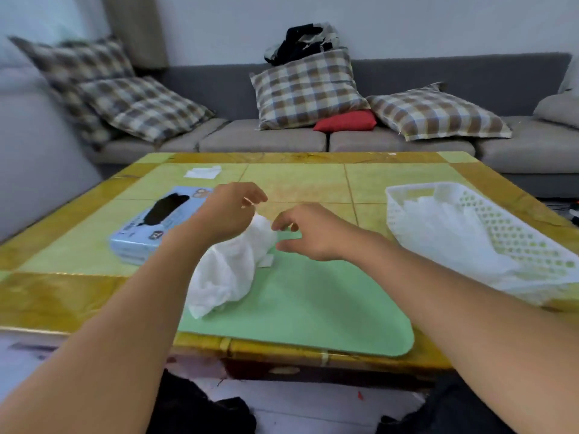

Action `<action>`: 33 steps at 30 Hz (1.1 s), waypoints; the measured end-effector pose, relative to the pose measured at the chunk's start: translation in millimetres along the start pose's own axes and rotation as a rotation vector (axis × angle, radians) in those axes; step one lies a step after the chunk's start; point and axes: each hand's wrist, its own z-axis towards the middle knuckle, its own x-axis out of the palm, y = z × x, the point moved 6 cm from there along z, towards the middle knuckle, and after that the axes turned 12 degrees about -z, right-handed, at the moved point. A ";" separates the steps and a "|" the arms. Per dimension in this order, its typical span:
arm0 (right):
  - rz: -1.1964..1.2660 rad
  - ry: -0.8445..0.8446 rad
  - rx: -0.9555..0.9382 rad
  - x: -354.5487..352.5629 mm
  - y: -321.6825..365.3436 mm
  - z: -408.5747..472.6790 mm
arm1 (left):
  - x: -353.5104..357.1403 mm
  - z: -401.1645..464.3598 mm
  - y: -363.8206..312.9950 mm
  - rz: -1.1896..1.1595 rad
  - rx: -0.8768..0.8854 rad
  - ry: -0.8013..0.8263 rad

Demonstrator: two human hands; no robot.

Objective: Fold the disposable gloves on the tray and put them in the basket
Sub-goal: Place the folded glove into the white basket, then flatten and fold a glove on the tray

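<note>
One crumpled heap of disposable gloves [225, 274] lies on one green tray [313, 308]. Left hand [230, 211] pinches its top; right hand [308, 234] hovers with fingers loosely curled, holding nothing. One white basket [513, 233] holds more gloves.

Grey sofa [282, 139] along pale wall [407, 23], plaid cushions [308, 89], red cushion [346, 121], dark clothes pile [300, 42] on sofa back, yellow-green tiled table [297, 180], pale floor [313, 405]

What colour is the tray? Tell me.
Light green, plain, seen in the head view: the tray.
</note>
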 end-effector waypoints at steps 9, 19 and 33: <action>-0.084 0.068 -0.122 57.6 65.8 55.6 | -20.8 -45.5 92.0 0.086 -0.173 0.079; 0.023 0.108 -0.228 71.2 101.6 30.3 | -15.8 -36.6 109.2 0.124 -0.212 0.185; 0.638 0.504 -0.077 38.9 19.0 -5.0 | -20.2 -39.5 87.5 -0.001 -0.155 0.094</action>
